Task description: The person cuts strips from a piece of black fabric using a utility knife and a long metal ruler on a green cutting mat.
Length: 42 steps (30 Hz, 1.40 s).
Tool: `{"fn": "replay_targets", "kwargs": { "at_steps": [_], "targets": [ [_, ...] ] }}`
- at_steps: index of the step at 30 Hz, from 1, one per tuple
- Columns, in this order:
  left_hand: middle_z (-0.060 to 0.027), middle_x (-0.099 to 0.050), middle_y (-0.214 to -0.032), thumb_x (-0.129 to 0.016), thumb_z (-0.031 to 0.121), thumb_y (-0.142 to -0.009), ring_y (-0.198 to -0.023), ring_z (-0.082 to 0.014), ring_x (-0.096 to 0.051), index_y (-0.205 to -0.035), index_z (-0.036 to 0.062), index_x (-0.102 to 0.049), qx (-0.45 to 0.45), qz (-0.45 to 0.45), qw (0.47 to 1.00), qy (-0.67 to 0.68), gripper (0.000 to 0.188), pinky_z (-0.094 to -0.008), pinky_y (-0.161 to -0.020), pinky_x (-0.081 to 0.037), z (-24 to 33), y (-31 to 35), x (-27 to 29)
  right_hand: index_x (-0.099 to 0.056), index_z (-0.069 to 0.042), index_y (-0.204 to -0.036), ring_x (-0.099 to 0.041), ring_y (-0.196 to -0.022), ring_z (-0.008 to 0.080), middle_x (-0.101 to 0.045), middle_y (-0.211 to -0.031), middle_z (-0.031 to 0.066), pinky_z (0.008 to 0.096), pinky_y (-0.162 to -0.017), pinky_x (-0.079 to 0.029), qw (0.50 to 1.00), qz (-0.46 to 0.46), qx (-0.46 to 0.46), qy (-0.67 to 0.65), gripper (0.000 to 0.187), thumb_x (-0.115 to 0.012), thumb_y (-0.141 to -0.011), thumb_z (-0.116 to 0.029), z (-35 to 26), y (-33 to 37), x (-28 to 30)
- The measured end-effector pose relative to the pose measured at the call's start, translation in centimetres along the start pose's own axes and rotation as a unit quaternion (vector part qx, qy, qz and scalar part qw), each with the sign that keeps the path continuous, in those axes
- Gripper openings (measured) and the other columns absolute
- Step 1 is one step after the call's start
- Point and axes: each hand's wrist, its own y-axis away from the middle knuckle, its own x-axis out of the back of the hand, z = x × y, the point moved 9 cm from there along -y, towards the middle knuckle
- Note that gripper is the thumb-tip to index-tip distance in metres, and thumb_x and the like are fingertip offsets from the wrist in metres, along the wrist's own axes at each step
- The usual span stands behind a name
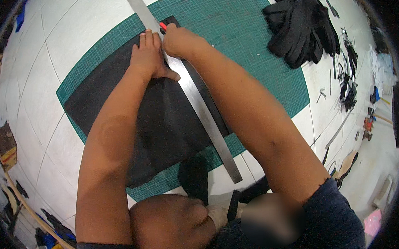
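Note:
Across a black sheet of fabric (107, 84) lies a long metal ruler (201, 108), running from the top of the view toward my knees. My left hand (148, 57) is spread flat, pressing the ruler and the fabric beside it, with the thumb on the metal. Just to its right, my right hand (181, 42) is closed around a red cutter (163, 26) with a black part, at the ruler's edge near the fabric's far side. My fist hides most of the cutter, and its blade does not show. Under the fabric is a green gridded cutting mat (250, 54).
A heap of black fabric strips (298, 29) sits at the mat's upper right corner. Black scraps (348, 80) and a thin metal strip (337, 133) lie on the white tiled floor (34, 79) at right. A long wooden stick (37, 218) lies at lower left.

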Motion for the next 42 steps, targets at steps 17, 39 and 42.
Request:
{"fn": "replay_targets", "kwargs": {
  "at_steps": [17,39,42],
  "targets": [
    [-0.0257,-0.015,-0.164,-0.089,0.072,-0.042,-0.153,-0.0393,-0.016,-0.157,-0.0029,-0.015,0.006,0.002,1.000,-0.001,0.156,-0.0544,-0.119,-0.029,-0.4,-0.1,-0.7,-0.042,-0.004,-0.111,-0.066,-0.081,0.0493,-0.066,-0.083,0.0284,0.0589,-0.070,-0.050,0.999,-0.044,0.007,-0.025,0.025,-0.052,-0.101,-0.025,9.4,26.4,2.8],
    [-0.0240,-0.067,-0.111,-0.069,0.033,-0.091,-0.096,-0.0377,-0.068,-0.134,-0.0011,-0.054,-0.028,0.204,0.919,0.336,0.057,-0.0453,-0.088,-0.053,-0.7,-4.8,3.3,-0.044,-0.005,-0.117,-0.064,-0.085,0.0509,-0.065,-0.090,0.0297,0.0563,-0.071,-0.048,0.971,0.051,-0.143,-0.185,0.029,-0.053,-0.102,-0.029,21.8,30.3,-2.7],
    [-0.0259,-0.067,-0.115,-0.068,0.040,-0.092,-0.104,-0.0387,-0.067,-0.136,-0.0050,-0.054,0.010,0.217,0.925,0.313,0.065,-0.0451,-0.092,-0.052,-1.5,-6.1,3.4,-0.045,-0.006,-0.119,-0.064,-0.085,0.0506,-0.065,-0.090,0.0294,0.0556,-0.071,-0.048,0.969,0.085,-0.126,-0.194,0.030,-0.053,-0.102,-0.029,22.4,31.0,-4.1]
  ]
}}
